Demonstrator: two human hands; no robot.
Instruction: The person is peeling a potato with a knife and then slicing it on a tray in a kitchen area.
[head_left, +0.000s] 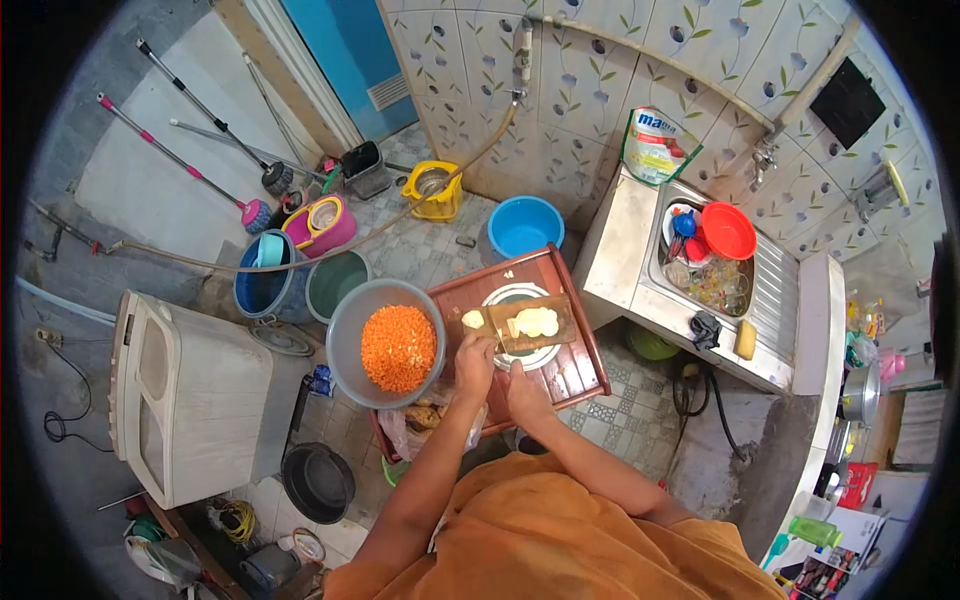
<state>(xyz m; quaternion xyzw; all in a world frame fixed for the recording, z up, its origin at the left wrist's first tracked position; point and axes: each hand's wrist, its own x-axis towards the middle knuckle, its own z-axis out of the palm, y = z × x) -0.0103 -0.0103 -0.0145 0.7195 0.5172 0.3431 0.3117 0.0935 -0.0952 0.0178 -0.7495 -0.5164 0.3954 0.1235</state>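
Note:
On a small reddish-brown wooden table (585, 367), a wooden cutting board (564, 309) rests over a white-rimmed plate (544, 358). My right hand (527, 394) holds a knife (500, 334), its thin blade pointing away across the board. Close to the blade, my left hand (475, 367) lies at the board's near left edge; whether its fingers grip anything is unclear. A pale yellow piece (473, 320) sits beyond its fingertips, and overlapping pale yellow slices (536, 322) lie right of the knife. To the left stands a large grey basin (343, 341) holding diced orange pieces, probably carrot (398, 349).
Below the basin lies a plastic bag (397, 431) with brownish produce. A blue basin (526, 225) stands on the floor beyond the table. At right, a metal sink (654, 262) holds dishes. Buckets and a white washing machine (210, 397) stand at left; a hose (375, 244) crosses the view.

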